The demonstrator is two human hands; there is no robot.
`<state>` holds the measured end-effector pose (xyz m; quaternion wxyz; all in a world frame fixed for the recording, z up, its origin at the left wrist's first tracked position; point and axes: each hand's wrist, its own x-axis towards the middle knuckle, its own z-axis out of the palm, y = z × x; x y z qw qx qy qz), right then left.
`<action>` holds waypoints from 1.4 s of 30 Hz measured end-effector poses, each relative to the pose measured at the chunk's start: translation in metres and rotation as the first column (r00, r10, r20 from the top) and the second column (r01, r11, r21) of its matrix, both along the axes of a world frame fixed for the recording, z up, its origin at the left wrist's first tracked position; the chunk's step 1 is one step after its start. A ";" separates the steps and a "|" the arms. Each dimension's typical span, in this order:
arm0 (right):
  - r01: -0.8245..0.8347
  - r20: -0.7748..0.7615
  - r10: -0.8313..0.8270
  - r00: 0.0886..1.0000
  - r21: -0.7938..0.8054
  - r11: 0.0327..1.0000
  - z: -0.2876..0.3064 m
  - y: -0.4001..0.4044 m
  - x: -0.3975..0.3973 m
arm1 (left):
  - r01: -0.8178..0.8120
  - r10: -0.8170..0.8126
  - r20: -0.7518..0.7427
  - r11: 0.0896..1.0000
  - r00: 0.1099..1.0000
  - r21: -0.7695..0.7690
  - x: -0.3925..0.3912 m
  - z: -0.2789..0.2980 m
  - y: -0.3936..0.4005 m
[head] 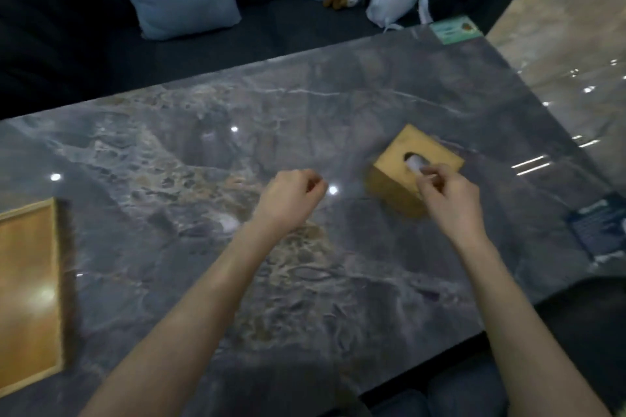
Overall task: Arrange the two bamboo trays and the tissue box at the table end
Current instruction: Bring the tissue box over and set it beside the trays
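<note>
Marble table [237,132], tissue box [399,176] near right edge, bamboo tray [27,298] at left edge

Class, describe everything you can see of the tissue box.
The tissue box is a small cube, bamboo-coloured, wood by its look. It sits upright on the marble table, turned corner-on, right of centre. Its top has an oval slot showing white tissue. The right hand pinches at that tissue, covering its near corner.

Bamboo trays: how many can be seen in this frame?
1. A bamboo tray lies at the left edge of the marble table, cut off by the frame. The second tray is not in view; it may be outside the picture.
</note>
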<state>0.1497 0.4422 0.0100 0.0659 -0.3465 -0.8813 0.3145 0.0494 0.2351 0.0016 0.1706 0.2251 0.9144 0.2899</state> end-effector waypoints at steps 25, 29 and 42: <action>0.178 -0.043 -0.248 0.968 -0.577 0.797 -0.069 0.055 0.002 | 0.017 -0.086 0.359 0.981 0.930 0.191 -0.023 -0.055 0.123; 0.178 -0.021 -0.234 0.972 -0.586 0.791 -0.067 0.052 0.000 | 0.022 -0.080 0.359 0.986 0.930 0.163 -0.020 -0.053 0.123; -0.069 -0.107 0.010 0.994 -0.567 0.821 -0.025 -0.031 -0.019 | -0.209 0.165 0.219 0.959 0.962 0.194 -0.018 -0.009 0.023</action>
